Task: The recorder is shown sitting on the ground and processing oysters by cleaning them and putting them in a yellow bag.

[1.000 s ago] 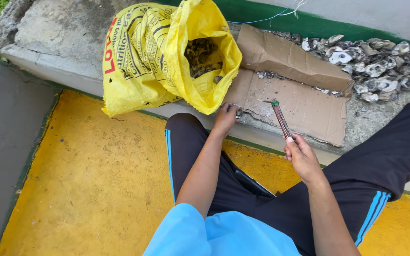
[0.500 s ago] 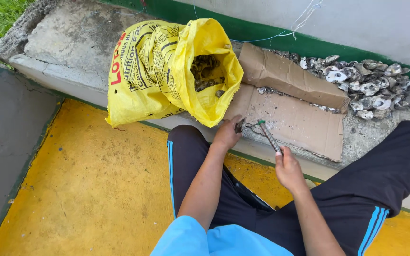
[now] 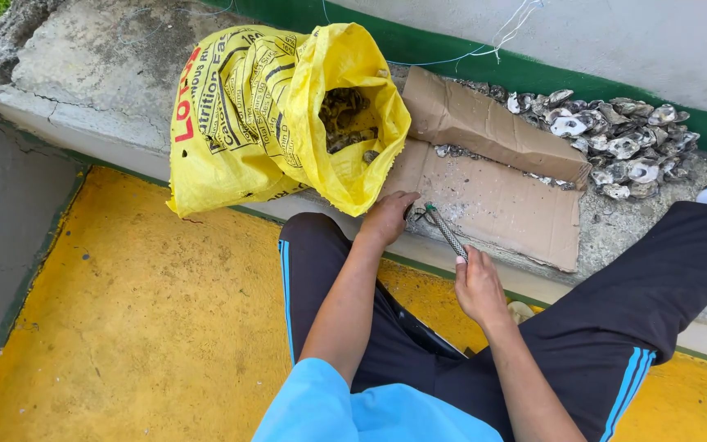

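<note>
Edges: the cardboard sheet (image 3: 497,196) lies along the concrete ledge (image 3: 100,78), its near edge at the ledge's lip; the yellow floor (image 3: 141,327) fills the lower left of the frame.
Left hand (image 3: 388,217): grip closed over a small dark item at the cardboard's near-left edge, centre of frame; what it pinches I cannot tell.
Right hand (image 3: 478,288): grip wrapped round the metal tool (image 3: 447,229), tip pointing up-left toward the left hand.
Change: since the earlier frame the tool tip has come closer to the left hand.
Containers: yellow sack (image 3: 280,115), upper centre, mouth open, dark shells inside; pile of empty shells (image 3: 615,139) at upper right.
</note>
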